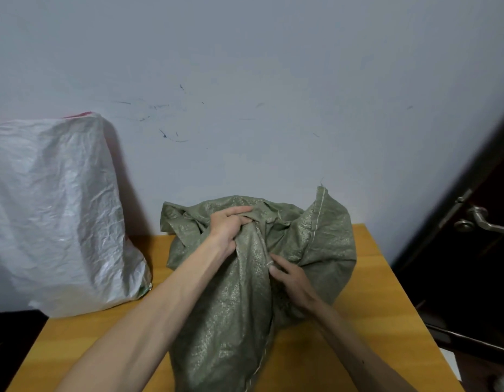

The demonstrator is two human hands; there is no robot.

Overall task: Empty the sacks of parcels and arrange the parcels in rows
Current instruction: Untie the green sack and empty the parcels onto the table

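Note:
A bulging green woven sack (pixel 239 306) lies on the yellow wooden table (pixel 386 321), reaching from the front edge to the wall. My left hand (pixel 229 226) grips a bunched fold of its fabric near the far end. My right hand (pixel 290 280) pinches the sack's seam a little nearer to me. No parcels show; the sack hides whatever it holds. A white woven sack (pixel 58 216) stands full at the table's back left corner, leaning on the wall.
A pale scuffed wall (pixel 259 94) rises right behind the table. At the right is a dark door with a metal handle (pixel 483 222). Dark floor lies past the table's left and right edges.

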